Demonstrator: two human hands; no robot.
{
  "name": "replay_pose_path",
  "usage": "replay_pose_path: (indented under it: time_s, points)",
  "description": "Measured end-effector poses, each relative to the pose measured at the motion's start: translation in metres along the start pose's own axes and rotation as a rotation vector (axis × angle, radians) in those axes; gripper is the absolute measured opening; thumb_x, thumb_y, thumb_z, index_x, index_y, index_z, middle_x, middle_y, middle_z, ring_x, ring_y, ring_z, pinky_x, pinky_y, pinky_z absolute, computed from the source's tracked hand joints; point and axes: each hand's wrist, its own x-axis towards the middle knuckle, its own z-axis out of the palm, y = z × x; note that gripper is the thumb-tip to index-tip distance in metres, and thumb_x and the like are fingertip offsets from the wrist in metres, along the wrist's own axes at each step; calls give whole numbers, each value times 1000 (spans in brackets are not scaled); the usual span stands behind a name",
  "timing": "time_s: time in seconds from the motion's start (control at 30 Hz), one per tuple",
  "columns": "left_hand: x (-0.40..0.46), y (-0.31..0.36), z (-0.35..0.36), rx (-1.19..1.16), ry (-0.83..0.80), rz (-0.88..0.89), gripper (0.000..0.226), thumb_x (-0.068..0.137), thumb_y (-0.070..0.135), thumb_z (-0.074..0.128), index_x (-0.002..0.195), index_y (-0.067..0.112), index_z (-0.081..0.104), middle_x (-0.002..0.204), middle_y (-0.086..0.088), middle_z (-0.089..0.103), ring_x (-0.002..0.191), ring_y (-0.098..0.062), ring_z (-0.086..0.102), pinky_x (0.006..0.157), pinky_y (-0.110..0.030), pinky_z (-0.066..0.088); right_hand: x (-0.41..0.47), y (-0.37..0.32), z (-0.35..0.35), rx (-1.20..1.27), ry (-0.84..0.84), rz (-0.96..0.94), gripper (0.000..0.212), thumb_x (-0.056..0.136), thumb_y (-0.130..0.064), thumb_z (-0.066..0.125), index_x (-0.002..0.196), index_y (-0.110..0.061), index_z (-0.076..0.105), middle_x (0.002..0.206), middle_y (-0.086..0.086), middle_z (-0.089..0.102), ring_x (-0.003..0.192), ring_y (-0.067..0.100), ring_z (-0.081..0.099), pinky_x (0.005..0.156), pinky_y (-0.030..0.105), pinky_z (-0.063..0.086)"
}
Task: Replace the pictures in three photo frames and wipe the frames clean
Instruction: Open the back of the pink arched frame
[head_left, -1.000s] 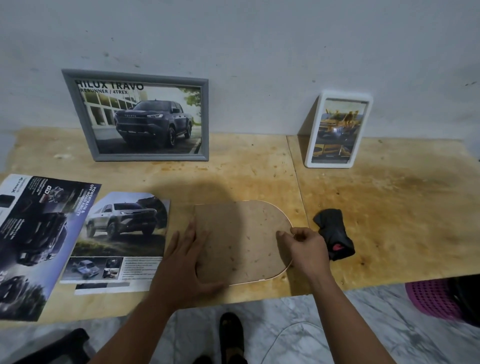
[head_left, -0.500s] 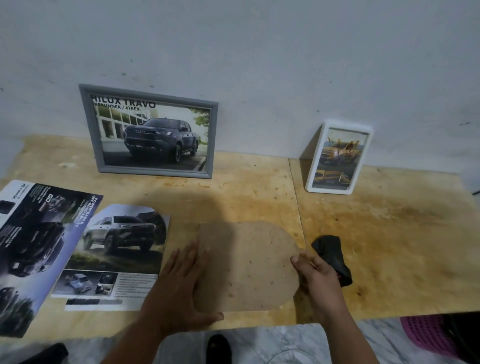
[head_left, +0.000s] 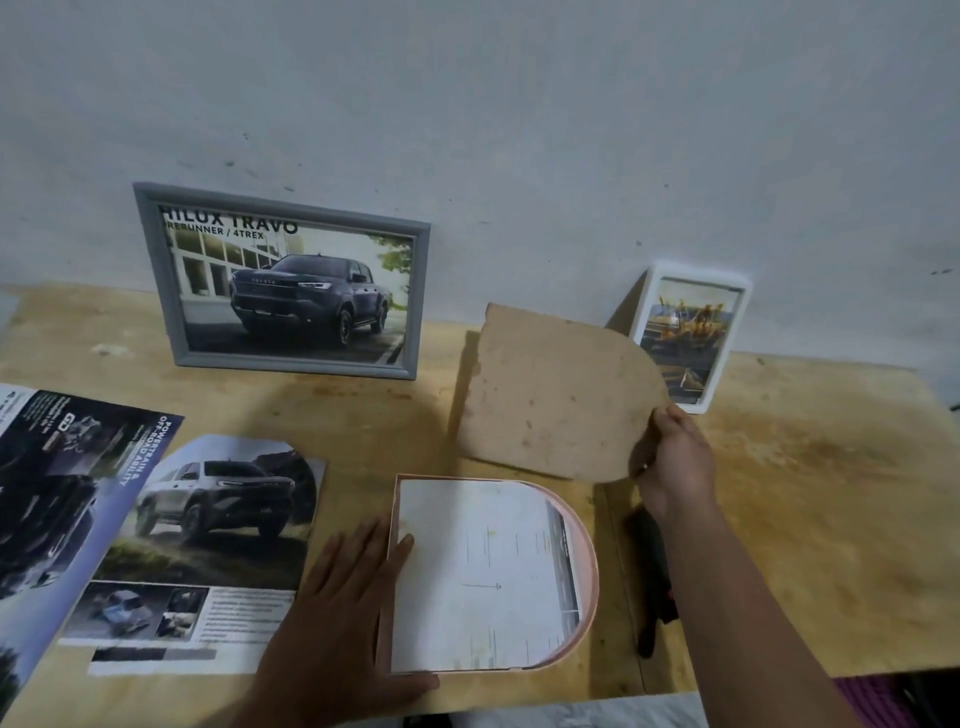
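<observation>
The wooden tabletop (head_left: 805, 493) is pale yellow-brown, with darker stains and a thin seam that runs from the back edge to the front edge, right of the middle. Behind it stands a plain grey-white wall (head_left: 519, 130) with a few small dark marks. Below the front edge a strip of pale floor shows.

At the front edge, near the middle, lies the arched pink frame (head_left: 589, 587), face down, with the white back of a picture (head_left: 483, 577) inside it. The left hand (head_left: 337, 618) rests flat on the tabletop with fingers spread; its fingertips touch the straight left side of this frame. The right hand (head_left: 672, 462) pinches the rounded edge of the brown backing board (head_left: 556, 400), which is lifted and tilted above the table, behind the frame.

At the back edge a grey frame (head_left: 283, 280) with a dark pickup truck picture leans on the wall, left of the middle. A small white frame (head_left: 685, 340) with a yellow picture leans on the wall further right.

Along the left edge lies a dark car brochure (head_left: 57, 499). Beside it, and partly on it, lies a printed page (head_left: 208, 551) with a grey truck. A black cloth (head_left: 657, 597) lies near the front edge, partly hidden under the right forearm.
</observation>
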Motion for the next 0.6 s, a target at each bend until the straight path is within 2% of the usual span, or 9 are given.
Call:
replay_pose_path:
  time_s: [0.1, 0.2, 0.27, 0.4, 0.47, 0.53, 0.57, 0.6]
  points:
    - [1, -1, 0, -1, -28, -1, 133, 60, 105, 44, 161, 19, 31, 169, -6, 26, 155, -28, 26, 118, -46, 22, 21, 0, 25, -85, -3, 8, 22, 105, -19, 52, 118, -27, 69, 119, 4, 69, 109, 25, 63, 82, 43, 55]
    - [2, 0, -1, 12, -3, 13, 131, 62, 104, 47, 159, 16, 36, 168, -8, 29, 156, -27, 25, 120, -47, 20, 38, 7, 42, -219, -31, -6, 30, 104, -20, 56, 133, -21, 64, 126, 5, 64, 118, 28, 59, 101, 50, 53]
    - [2, 2, -1, 31, 19, 15, 130, 64, 103, 48, 159, 15, 36, 168, -8, 27, 157, -28, 22, 121, -47, 18, 44, 9, 50, -350, -40, -60, 44, 101, -24, 61, 144, -18, 56, 137, 6, 60, 126, 30, 55, 109, 53, 48]
    - [-1, 4, -2, 35, 12, -3, 130, 65, 102, 48, 161, 15, 31, 169, -8, 24, 157, -28, 21, 121, -51, 20, 27, 17, 44, -726, -32, -269, 64, 99, -29, 66, 155, -15, 40, 155, 7, 44, 137, 24, 49, 113, 41, 43]
    - [-2, 5, -3, 39, 8, -3, 129, 66, 101, 48, 162, 16, 28, 170, -8, 22, 158, -28, 18, 121, -52, 19, -6, 23, 28, -814, -24, -392, 50, 98, -34, 67, 144, -24, 53, 145, -2, 50, 123, 13, 54, 102, 33, 49]
    - [-2, 6, -4, 46, 15, -3, 128, 67, 101, 47, 162, 17, 28, 170, -8, 20, 158, -27, 17, 122, -51, 18, -41, 38, 7, -854, -120, -380, 14, 98, -37, 65, 111, -33, 69, 113, -12, 69, 99, 8, 67, 80, 27, 57]
    - [-2, 7, -4, 50, 22, 0, 127, 68, 100, 47, 161, 16, 29, 170, -9, 20, 158, -27, 16, 122, -50, 18, -57, 47, -5, -921, -179, -340, 10, 99, -39, 64, 95, -32, 70, 93, -13, 73, 86, 9, 71, 69, 27, 58]
    - [-2, 7, -4, 55, 29, 3, 127, 68, 100, 48, 161, 15, 30, 170, -9, 20, 158, -27, 16, 123, -50, 17, -70, 58, -17, -1018, -223, -311, 18, 98, -42, 63, 85, -30, 70, 80, -12, 72, 75, 10, 71, 65, 31, 59]
